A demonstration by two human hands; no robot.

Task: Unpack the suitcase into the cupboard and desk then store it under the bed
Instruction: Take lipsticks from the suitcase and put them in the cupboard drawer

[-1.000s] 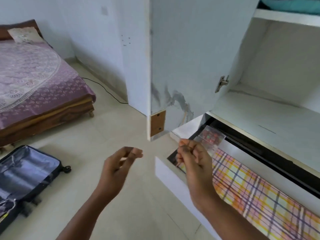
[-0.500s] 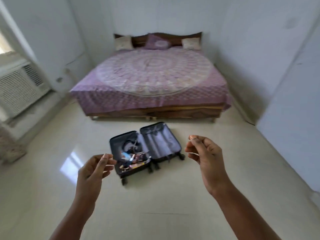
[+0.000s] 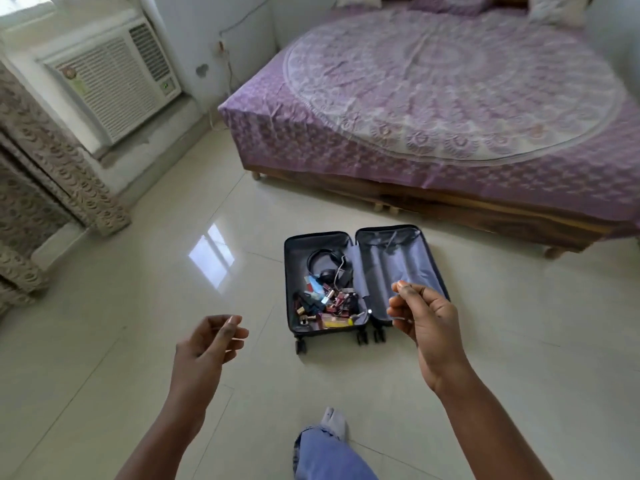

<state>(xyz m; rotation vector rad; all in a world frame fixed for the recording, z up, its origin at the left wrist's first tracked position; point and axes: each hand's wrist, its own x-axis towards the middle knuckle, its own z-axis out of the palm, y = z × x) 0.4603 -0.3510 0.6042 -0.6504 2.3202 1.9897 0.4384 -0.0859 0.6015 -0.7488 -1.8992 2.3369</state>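
While both hands hang loosely curled and hold nothing, left hand (image 3: 207, 344) lower centre, right hand (image 3: 420, 320) overlapping the open suitcase (image 3: 363, 271) mid-frame on the floor; probably freed for the next pick; small items (image 3: 325, 304) fill its left half; bed (image 3: 450, 98) upper right; nothing between but a stepping foot (image 3: 334, 422).

glossy floor tiles (image 3: 156, 341), wooden bed frame (image 3: 485, 206)

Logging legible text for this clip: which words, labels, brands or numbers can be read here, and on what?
None can be read.
Air conditioner: round sticker, green label and small green display, all too blurred.
Small items in the suitcase: any print is too small.
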